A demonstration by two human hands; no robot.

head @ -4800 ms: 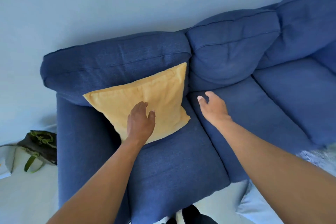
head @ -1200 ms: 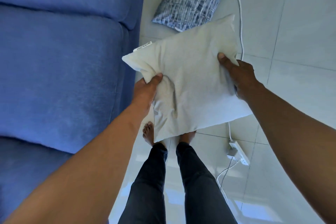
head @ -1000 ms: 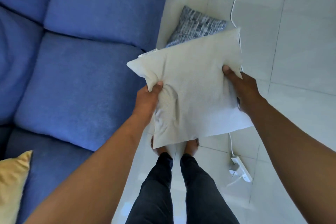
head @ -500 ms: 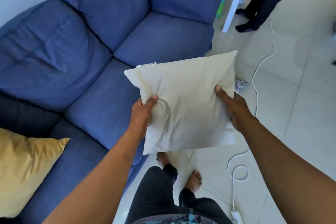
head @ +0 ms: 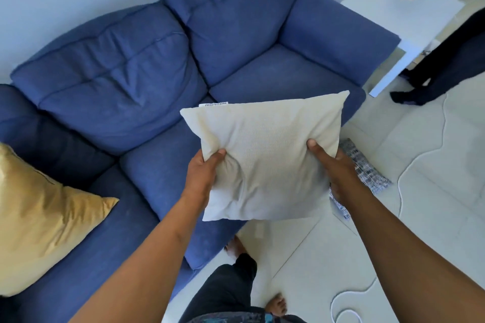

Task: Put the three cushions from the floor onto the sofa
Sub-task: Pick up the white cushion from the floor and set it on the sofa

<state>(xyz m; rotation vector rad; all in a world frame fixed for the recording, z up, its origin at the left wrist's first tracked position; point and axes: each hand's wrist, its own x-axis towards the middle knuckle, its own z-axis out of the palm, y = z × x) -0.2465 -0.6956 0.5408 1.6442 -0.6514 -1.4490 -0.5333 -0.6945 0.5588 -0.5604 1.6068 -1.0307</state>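
While held up over the front edge of the blue sofa, seen from the head camera: cream cushion, square and creased, gripped at both lower sides and off every surface, with a small white label sticking out at its top left corner. Left hand closed on the cushion's left edge, thumb on the near face and cloth bunched under it, fingers hidden behind. Right hand closed on the right edge likewise, thumb pressed flat on the near face, fingers out of sight behind the fabric. Below and beyond the cream cushion, middle and right seat pads of the sofa, bare. At the far left of the sofa, yellow cushion already lying on the seat, leaning toward the armrest side, well apart from the held one. On the pale tiled floor, just right of the right wrist, patterned blue-and-white cushion, partly hidden by the right forearm and lying near the sofa's front corner. White cable snaking across the tiles to the right. White side table beside the sofa's right armrest, with a second person's dark trousers next to it and a hand over the tabletop. Own bare feet and dark trousers at the bottom edge.
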